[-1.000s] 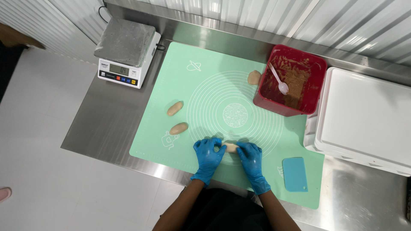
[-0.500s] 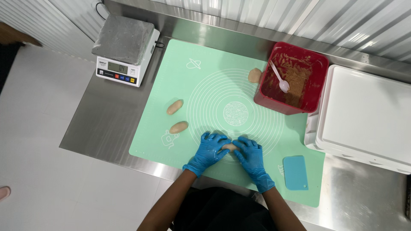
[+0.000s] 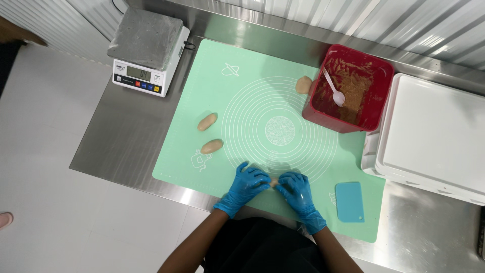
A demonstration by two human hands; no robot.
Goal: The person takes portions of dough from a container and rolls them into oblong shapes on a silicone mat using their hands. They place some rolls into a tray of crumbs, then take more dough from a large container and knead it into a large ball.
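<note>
- Two gloved hands meet near the front edge of the green mat [image 3: 202,91]: my left hand [image 3: 246,185] and right hand [image 3: 297,191] lie flat, fingers spread and pressing down on a small dough piece [image 3: 275,182], which shows only as a sliver between them.
- I judge that uneven pressure could squeeze the dough out sideways or roll it lopsided.
- It sits close to the mat's front edge, so a long stroke could push it onto the steel table [image 3: 121,141].
- Two shaped pieces [image 3: 207,122] [image 3: 211,146] lie toward the mat's left edge; a wide sweep of my left hand could flatten the nearer one.
- The blue scraper [image 3: 349,201] lies beside my right hand, easy to knock.
</note>
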